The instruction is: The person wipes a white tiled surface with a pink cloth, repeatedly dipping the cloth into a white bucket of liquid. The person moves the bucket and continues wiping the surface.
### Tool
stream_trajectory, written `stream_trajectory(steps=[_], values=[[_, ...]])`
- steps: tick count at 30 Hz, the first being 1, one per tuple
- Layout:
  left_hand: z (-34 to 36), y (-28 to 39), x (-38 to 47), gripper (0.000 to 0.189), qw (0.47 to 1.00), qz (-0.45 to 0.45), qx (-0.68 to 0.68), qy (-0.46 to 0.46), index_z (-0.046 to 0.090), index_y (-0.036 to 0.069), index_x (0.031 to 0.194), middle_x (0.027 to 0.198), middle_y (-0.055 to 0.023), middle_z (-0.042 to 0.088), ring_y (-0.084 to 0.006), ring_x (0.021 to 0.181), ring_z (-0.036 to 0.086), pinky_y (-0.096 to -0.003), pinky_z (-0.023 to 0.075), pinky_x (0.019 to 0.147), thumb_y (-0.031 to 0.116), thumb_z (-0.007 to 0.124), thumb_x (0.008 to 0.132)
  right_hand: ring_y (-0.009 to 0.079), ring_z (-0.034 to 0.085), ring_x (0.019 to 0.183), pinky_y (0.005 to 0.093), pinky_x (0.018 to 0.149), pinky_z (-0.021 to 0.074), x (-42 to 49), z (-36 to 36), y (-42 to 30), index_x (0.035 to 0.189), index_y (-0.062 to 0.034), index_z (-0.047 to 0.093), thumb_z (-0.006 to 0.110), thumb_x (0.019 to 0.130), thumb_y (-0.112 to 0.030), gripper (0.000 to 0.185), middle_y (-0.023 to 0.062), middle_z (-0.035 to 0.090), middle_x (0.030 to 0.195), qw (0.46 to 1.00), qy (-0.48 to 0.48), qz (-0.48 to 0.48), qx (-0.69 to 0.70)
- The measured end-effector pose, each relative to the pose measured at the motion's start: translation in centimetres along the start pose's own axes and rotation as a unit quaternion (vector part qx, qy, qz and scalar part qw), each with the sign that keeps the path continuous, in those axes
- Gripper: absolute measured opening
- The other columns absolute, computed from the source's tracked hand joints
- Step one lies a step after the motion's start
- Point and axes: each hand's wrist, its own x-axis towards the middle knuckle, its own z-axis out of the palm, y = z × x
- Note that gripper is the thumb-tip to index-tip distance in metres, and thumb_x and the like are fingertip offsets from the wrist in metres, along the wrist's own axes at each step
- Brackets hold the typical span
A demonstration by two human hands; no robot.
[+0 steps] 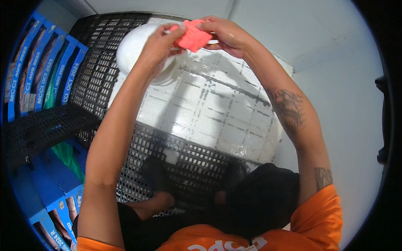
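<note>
Between both hands, near the top of the head view, is a crumpled coral-pink cloth (pixel 195 37). My left hand (pixel 165 39) pinches its left side with thumb and fingers. The upper right part of the cloth is gripped by my right hand (pixel 224 34). Behind and below my left hand sits a round white bowl or basin (pixel 133 44), partly hidden by the hand and forearm. Wet white floor (pixel 194 116) with dark grid-like lines lies beneath the hands.
Black perforated plastic mats (pixel 176 141) lie under my feet and at the upper left. Blue file boxes (pixel 47 78) with writing stand at the left around a black shelf (pixel 50 128); green plastic (pixel 67 160) hangs there. A pale wall (pixel 339 94) rises at the right.
</note>
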Motion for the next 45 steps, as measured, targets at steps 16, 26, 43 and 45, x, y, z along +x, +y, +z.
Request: stream_trajectory(steps=[16,26,43,45], values=[[11.4,-10.6,-6.2,0.026,0.978,-0.061,0.07,-0.188,0.056,0.004,0.117,0.107,-0.0038,0.062,-0.0102,0.089,0.061,-0.0276,0.0508,0.08,0.005,0.065,0.092,0.0115,0.06,0.091,0.0277,0.085,0.0487,-18.5,-8.1,15.9,0.108,-0.0019,0.062,0.064,0.1,-0.019,0.019,0.0031,0.066,0.097,0.981,0.191,-0.03,0.01],[8.2,-7.5,-6.0,0.046,0.924,-0.091,0.251,-0.275,0.065,0.0,0.12,0.101,-0.0044,0.069,-0.0115,0.091,0.065,-0.0278,0.054,0.083,0.026,0.083,0.087,0.007,0.059,0.088,0.0274,0.09,0.0531,-18.2,-8.1,13.6,0.114,-0.0055,0.058,0.06,0.104,-0.025,0.023,0.0003,0.059,0.097,0.98,0.197,-0.021,0.036],[-9.9,-4.9,-10.8,0.024,0.985,-0.15,0.07,-0.043,0.064,0.003,0.108,0.1,-0.0038,0.067,-0.0125,0.086,0.064,-0.0288,0.0554,0.076,0.025,0.066,0.1,0.0174,0.065,0.106,0.0331,0.095,0.0505,-16.7,-7.9,16.6,0.125,-0.0032,0.063,0.063,0.1,-0.03,0.037,0.0095,0.067,0.114,0.987,0.14,-0.011,-0.077],[-11.5,-7.9,-10.8,0.03,0.951,-0.235,0.197,-0.026,0.065,0.006,0.115,0.101,-0.0034,0.066,-0.0134,0.085,0.063,-0.0306,0.0556,0.075,0.032,0.063,0.102,0.0157,0.066,0.104,0.0317,0.091,0.0499,-18.4,-8.8,18.7,0.122,-0.0049,0.065,0.061,0.101,-0.028,0.032,0.0064,0.07,0.111,0.981,0.185,0.024,-0.059]])
